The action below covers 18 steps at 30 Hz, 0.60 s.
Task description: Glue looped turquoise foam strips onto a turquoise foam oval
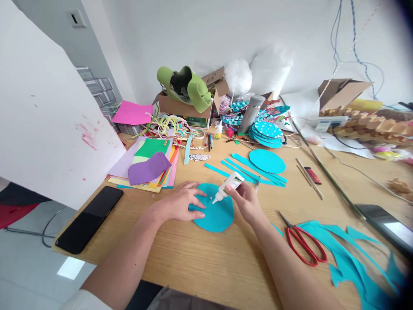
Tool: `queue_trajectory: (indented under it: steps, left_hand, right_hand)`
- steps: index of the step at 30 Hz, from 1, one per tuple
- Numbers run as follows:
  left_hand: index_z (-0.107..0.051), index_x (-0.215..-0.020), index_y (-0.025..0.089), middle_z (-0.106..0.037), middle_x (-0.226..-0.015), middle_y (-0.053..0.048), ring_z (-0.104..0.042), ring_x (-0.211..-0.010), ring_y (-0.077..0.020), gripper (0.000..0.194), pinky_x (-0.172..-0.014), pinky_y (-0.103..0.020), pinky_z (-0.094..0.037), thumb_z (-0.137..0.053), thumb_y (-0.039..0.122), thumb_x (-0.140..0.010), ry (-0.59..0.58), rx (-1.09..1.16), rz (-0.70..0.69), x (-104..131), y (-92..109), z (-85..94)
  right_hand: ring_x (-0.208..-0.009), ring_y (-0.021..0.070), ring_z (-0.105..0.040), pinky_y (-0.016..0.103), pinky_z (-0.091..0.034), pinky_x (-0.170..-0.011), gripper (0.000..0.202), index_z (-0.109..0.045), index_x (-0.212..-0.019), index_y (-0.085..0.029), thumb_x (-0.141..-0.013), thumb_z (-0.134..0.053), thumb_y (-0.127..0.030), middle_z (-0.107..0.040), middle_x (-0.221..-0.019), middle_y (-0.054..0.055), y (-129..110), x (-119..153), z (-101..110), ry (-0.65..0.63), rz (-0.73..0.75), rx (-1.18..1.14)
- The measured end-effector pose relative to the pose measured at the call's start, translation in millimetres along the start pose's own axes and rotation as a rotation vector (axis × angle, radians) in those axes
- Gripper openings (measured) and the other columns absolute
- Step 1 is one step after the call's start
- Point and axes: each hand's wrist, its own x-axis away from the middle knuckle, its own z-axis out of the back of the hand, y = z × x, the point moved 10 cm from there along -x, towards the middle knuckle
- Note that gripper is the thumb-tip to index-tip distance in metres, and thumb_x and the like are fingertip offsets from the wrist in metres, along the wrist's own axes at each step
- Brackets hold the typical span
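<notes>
While the left hand (188, 202) is resting, fingers spread, at nine o'clock on the blue disc (215, 218), the right hand (247, 200) is gripping a white bottle (232, 182), nozzle-down near disc centre. Disc is lying on table (180, 258), scissors (303, 243) at four o'clock.

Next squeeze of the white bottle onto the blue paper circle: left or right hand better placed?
Right hand, likely: it holds the bottle, nozzle angled down over the circle. Left hand has fingers spread on the circle's edge.
</notes>
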Motion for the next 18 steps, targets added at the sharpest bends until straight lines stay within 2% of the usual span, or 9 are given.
queue_trajectory:
  steps: [4,13,18]
  left_hand:
    - [-0.074,-0.100,0.032,-0.059,-0.131,0.002,-0.029,-0.138,-0.0314,0.022,-0.112,-0.049,-0.025,-0.068,0.040,-0.080,-0.011,0.006,0.010,0,1,0.8]
    - [-0.074,-0.101,0.033,-0.059,-0.131,0.001,-0.030,-0.139,-0.0310,0.023,-0.112,-0.049,-0.025,-0.068,0.041,-0.080,-0.007,0.005,0.015,1,1,1.4]
    - [-0.073,-0.102,0.033,-0.058,-0.133,0.002,-0.029,-0.139,-0.0307,0.023,-0.112,-0.049,-0.025,-0.067,0.042,-0.081,-0.014,-0.002,0.021,1,1,0.9]
  right_hand:
    - [-0.067,0.0167,-0.057,0.028,-0.045,-0.058,0.033,-0.059,-0.081,-0.017,-0.077,-0.068,-0.048,-0.063,-0.074,0.003,-9,5,-14,-0.122,0.051,0.090]
    - [-0.068,0.0158,-0.055,0.027,-0.045,-0.058,0.025,-0.057,-0.084,-0.018,-0.082,-0.064,-0.041,-0.061,-0.076,0.002,-11,10,-21,-0.214,0.177,0.256]
    - [-0.069,0.0154,-0.054,0.027,-0.044,-0.061,0.022,-0.056,-0.085,-0.018,-0.081,-0.065,-0.038,-0.059,-0.075,0.001,-10,12,-26,-0.243,0.197,0.327]
